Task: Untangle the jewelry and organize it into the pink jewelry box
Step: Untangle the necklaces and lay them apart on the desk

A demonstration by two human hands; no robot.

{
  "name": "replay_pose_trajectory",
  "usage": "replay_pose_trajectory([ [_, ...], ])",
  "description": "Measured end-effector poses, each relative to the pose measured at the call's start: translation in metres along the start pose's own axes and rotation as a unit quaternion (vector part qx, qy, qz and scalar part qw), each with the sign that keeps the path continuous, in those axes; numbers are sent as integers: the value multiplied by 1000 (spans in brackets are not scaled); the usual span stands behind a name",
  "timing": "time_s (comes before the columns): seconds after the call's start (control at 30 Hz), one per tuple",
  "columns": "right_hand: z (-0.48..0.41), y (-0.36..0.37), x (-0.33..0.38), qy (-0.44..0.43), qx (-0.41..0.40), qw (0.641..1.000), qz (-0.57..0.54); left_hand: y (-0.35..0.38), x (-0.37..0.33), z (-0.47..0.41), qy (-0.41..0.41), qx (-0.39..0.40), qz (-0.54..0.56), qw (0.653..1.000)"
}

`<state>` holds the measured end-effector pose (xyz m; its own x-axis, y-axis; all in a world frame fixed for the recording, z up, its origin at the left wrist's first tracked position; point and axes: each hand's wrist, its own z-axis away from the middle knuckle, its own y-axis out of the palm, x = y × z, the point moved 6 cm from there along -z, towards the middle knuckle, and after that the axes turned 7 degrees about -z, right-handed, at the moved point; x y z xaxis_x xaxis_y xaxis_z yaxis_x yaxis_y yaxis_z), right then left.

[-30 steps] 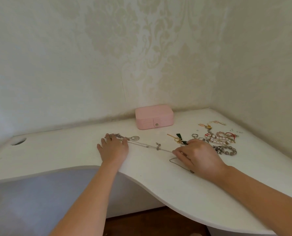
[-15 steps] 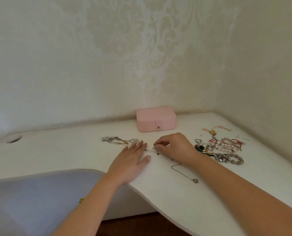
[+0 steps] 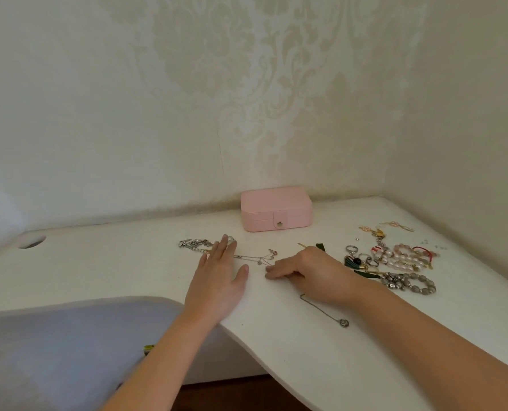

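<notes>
1. Fingers of the left hand (image 3: 217, 280) lie straight and flat on the white desk (image 3: 113, 271), over one end of a thin silver chain (image 3: 252, 257).
2. Right hand (image 3: 309, 272) rests loosely curled, fingertips by the chain's other end; I cannot tell whether they pinch it.
3. Pink jewelry box (image 3: 276, 209) sits closed by the wall, with tangled jewelry (image 3: 395, 259) to its right.

Pink jewelry box (image 3: 276, 207) shut, jewelry (image 3: 395, 259) seemingly tangled

Bare left forearm (image 3: 163, 360) and right forearm (image 3: 439, 342), bare left hand (image 3: 217, 280) and right hand (image 3: 312, 272).
</notes>
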<state>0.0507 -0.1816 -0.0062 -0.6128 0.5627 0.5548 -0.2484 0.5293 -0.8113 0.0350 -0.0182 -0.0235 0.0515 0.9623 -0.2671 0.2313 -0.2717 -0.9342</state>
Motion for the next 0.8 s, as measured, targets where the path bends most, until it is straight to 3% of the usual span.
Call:
replay_pose_trajectory([
  [0.17,9,-17,-8,51,26,998,25,7,5,-4,-40,35,-35,998],
  [0.33,18,-28,-13,76,53,993,78,7,14,-5,-91,20,-48,995],
  [0.6,16,-5,-7,71,105,986,110,-9,4,4,-46,-56,24,997],
  [0.8,16,1,3,27,88,990,108,-11,10,8,-102,-64,41,992],
])
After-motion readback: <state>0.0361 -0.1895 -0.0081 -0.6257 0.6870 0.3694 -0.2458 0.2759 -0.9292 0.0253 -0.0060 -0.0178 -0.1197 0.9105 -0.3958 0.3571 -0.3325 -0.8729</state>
